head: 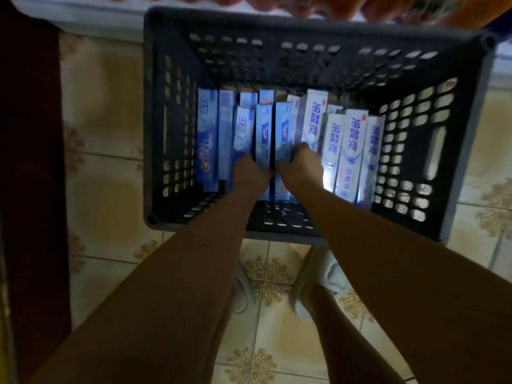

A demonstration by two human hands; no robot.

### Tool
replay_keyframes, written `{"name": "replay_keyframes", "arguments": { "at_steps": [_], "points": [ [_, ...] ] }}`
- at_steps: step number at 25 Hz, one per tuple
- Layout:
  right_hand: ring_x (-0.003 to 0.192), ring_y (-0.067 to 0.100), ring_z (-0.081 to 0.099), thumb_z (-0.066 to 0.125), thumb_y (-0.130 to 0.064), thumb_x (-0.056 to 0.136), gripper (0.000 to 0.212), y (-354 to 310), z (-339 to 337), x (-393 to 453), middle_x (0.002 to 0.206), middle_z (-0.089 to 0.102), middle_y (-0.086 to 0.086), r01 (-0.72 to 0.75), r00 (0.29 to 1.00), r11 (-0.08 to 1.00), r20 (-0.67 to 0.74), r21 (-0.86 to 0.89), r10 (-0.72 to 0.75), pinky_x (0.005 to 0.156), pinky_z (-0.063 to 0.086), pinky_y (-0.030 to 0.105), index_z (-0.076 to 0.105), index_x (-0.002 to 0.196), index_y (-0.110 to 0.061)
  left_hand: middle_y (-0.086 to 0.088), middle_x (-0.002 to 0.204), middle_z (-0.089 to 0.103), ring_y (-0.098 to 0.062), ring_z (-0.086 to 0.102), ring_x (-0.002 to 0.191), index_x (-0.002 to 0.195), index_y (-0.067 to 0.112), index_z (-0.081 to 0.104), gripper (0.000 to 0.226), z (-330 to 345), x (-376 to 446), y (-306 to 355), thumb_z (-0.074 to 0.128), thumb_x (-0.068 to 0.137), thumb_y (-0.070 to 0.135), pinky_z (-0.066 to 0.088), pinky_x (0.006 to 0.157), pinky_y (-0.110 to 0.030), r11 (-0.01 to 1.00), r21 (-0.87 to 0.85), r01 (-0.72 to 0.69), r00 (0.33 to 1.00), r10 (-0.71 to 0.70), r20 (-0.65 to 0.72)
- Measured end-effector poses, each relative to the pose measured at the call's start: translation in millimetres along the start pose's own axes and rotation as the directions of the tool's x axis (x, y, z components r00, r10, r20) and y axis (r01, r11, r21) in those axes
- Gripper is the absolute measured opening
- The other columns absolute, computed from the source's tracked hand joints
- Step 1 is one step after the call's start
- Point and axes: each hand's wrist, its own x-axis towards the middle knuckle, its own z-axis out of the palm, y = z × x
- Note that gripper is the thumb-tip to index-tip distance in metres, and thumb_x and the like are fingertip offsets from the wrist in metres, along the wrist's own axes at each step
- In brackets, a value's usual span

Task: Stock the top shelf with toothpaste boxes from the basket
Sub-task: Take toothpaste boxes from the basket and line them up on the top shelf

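Note:
A dark perforated plastic basket point(171, 112) stands on the floor below me, with several toothpaste boxes lying in its bottom. Blue boxes point(207, 134) fill the left half and white boxes point(353, 145) the right half. Both my arms reach down into it. My left hand point(250, 171) grips a blue box point(263, 131) in the middle, fingers curled over its near part. My right hand point(300, 164) grips the neighbouring blue box point(284, 128), its fingertips tucked between that box and a white one. The top shelf is out of view.
Patterned beige floor tiles point(105, 167) surround the basket. A dark red strip point(30, 162) runs down the left edge. My feet in pale slippers point(332, 273) stand just in front of the basket. Blurred orange shapes point(388, 6) hang at the top edge.

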Motion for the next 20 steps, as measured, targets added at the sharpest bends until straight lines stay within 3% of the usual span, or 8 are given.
{"name": "replay_keyframes", "arguments": {
  "at_steps": [5, 7, 9, 14, 18, 20],
  "points": [
    [0.106, 0.032, 0.06, 0.068, -0.027, 0.085, 0.037, -6.7, 14.3, 12.4, 0.113, 0.062, 0.013, 0.015, 0.998, 0.998, -0.066, -0.06, -0.019, 0.078, 0.045, 0.032, 0.054, 0.112, -0.005, -0.016, 0.11, 0.066, -0.032, 0.064, 0.101, 0.112, 0.003, 0.059, 0.033, 15.0, 14.2, 1.6, 0.059, 0.092, 0.029, 0.054, 0.083, -0.041, 0.987, 0.121, -0.108, 0.986, 0.122, -0.111],
    [0.1, 0.03, 0.061, 0.065, -0.024, 0.086, 0.024, -9.7, 7.8, 8.2, 0.103, 0.063, 0.012, -0.008, 0.999, 0.998, -0.046, -0.065, 0.005, 0.07, 0.042, 0.028, 0.057, 0.101, -0.008, -0.016, 0.108, 0.067, -0.032, 0.064, 0.099, 0.108, 0.003, 0.061, 0.031, 8.3, 9.7, 7.1, 0.064, 0.088, 0.027, 0.052, 0.075, -0.036, 0.98, 0.159, -0.121, 0.987, 0.136, -0.09],
    [0.095, 0.031, 0.062, 0.065, -0.024, 0.084, 0.023, -15.2, -3.5, -1.8, 0.099, 0.063, 0.012, -0.023, 0.999, 0.997, -0.032, -0.07, 0.021, 0.067, 0.037, 0.026, 0.06, 0.1, -0.007, -0.014, 0.11, 0.067, -0.03, 0.065, 0.101, 0.109, 0.005, 0.061, 0.034, -4.4, -3.9, 16.0, 0.072, 0.082, 0.023, 0.046, 0.07, -0.03, 0.979, 0.17, -0.11, 0.991, 0.121, -0.062],
    [0.085, 0.028, 0.065, 0.068, -0.028, 0.076, 0.031, -45.1, -55.4, -52.9, 0.092, 0.067, 0.007, -0.016, 1.0, 0.996, -0.009, 0.089, 0.016, 0.067, 0.054, 0.034, 0.064, 0.1, -0.009, -0.011, 0.12, 0.062, -0.028, 0.061, 0.108, 0.124, 0.009, 0.052, 0.066, -57.6, -62.8, 39.2, 0.082, 0.07, 0.029, 0.055, 0.088, -0.04, 0.996, -0.041, -0.074, 0.997, 0.074, 0.001],
    [0.067, 0.02, 0.057, 0.067, -0.026, 0.085, 0.023, -85.9, -132.5, -139.4, 0.082, 0.058, 0.005, 0.031, 0.998, 0.976, 0.051, 0.217, -0.043, 0.051, 0.042, 0.025, 0.055, 0.096, -0.01, -0.007, 0.115, 0.063, -0.021, 0.063, 0.097, 0.114, 0.013, 0.051, 0.052, -127.7, -159.1, 76.9, 0.079, 0.071, 0.021, 0.056, 0.08, -0.036, 0.972, -0.235, -0.025, 0.991, 0.054, 0.119],
    [0.067, 0.016, 0.056, 0.065, -0.025, 0.089, 0.023, -110.2, -181.8, -202.1, 0.089, 0.059, 0.005, 0.019, 0.994, 0.955, 0.095, 0.297, -0.049, 0.053, 0.043, 0.024, 0.054, 0.103, -0.01, -0.009, 0.115, 0.065, -0.022, 0.066, 0.096, 0.116, 0.013, 0.052, 0.055, -169.8, -228.3, 98.1, 0.075, 0.068, 0.025, 0.057, 0.082, -0.04, 0.955, -0.296, 0.027, 0.979, 0.034, 0.199]
  ]
}}
